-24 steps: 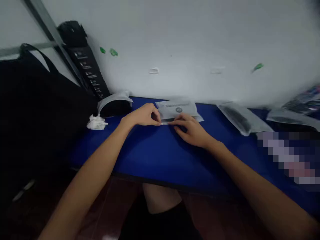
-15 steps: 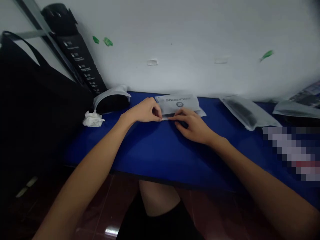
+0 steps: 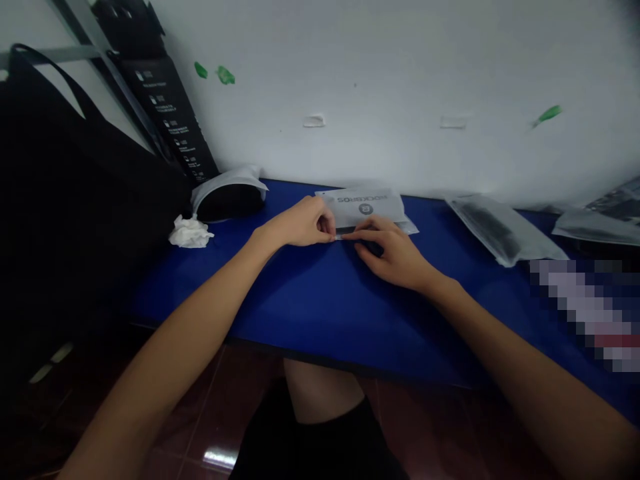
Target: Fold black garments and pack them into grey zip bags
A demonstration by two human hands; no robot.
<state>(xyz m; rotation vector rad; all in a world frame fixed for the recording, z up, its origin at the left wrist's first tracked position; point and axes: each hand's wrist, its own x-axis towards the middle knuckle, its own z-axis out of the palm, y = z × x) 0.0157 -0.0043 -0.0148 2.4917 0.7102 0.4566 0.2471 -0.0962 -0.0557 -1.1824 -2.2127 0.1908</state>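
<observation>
head view | white printed plastic packet [image 3: 359, 207] on blue table [image 3: 310, 313], long axis left-right, just ahead of both hands | left grip [image 3: 303, 223] pinching its near edge | right grip [image 3: 390, 257] fingers along that edge, pinch unclear

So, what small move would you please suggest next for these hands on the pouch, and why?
Probably press along the grey plastic pouch's near edge: the left hand and right hand both have fingertips on that edge, and the pouch lies flat on the blue table.
</observation>
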